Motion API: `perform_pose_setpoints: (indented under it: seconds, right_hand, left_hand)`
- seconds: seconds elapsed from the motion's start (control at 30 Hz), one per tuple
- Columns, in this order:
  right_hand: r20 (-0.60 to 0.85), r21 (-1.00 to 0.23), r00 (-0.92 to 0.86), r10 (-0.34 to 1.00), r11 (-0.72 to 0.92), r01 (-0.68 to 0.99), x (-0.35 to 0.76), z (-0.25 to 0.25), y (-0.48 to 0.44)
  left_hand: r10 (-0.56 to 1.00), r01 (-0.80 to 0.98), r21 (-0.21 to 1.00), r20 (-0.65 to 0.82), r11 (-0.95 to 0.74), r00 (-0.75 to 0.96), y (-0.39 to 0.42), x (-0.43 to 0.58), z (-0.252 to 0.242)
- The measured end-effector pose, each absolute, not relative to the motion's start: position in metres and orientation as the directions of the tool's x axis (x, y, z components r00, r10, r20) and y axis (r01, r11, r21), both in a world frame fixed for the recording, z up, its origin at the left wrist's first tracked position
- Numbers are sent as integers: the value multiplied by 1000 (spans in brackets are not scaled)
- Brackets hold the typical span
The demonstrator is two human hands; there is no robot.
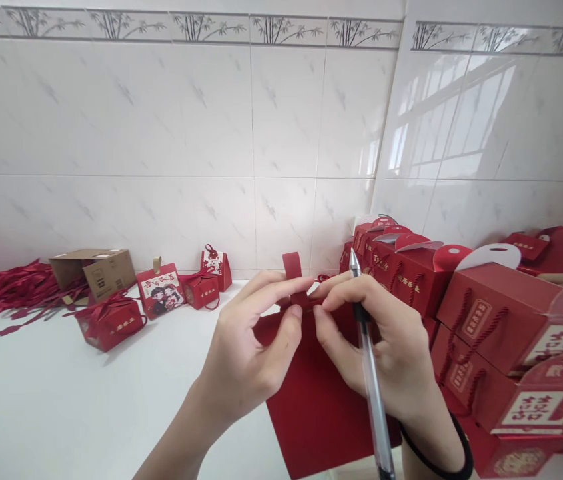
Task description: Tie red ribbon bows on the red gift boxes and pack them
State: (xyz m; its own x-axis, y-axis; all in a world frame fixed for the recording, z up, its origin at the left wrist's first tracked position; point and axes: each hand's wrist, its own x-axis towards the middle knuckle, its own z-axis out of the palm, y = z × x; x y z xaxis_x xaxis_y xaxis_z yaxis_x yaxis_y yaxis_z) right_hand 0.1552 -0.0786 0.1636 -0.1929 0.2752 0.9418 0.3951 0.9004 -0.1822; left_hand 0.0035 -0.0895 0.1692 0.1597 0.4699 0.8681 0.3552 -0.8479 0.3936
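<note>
A plain dark red gift box or bag (321, 400) hangs between my hands, its broad face towards me. At its top edge, my left hand (256, 340) pinches a red ribbon strap (292, 267), whose flat end sticks up above the fingers. My right hand (378, 333) is closed too, with thumb and forefinger pinching the same top edge just right of the strap. Across that hand lies a clear-barrelled ballpoint pen (375, 400), tip upward, held among the fingers. The fingers partly hide where the strap meets the edge.
Stacked red gift boxes (491, 327) with rope handles crowd the right side. At the left on the white table (86, 413) are small red boxes (111, 323), a cartoon-couple box (161, 292), an open cardboard box (106, 273) and heaped red ribbons (16, 287). A tiled wall (186, 133) rises behind.
</note>
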Motion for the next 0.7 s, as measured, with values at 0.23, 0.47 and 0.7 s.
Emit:
perform_pose_setpoints:
  seconds: [0.23, 0.47, 0.7]
  right_hand:
    - [939, -185, -198, 280, 900, 395, 156, 163, -79]
    - [941, -181, -196, 275, 901, 394, 156, 163, -79]
    - [940, -183, -199, 278, 901, 394, 156, 163, -79]
  left_hand:
    - [483, 345, 413, 862, -843, 150, -89, 4, 168]
    - [466, 354, 398, 875, -847, 130, -88, 4, 169]
    - [473, 361, 404, 872, -840, 124, -89, 5, 170]
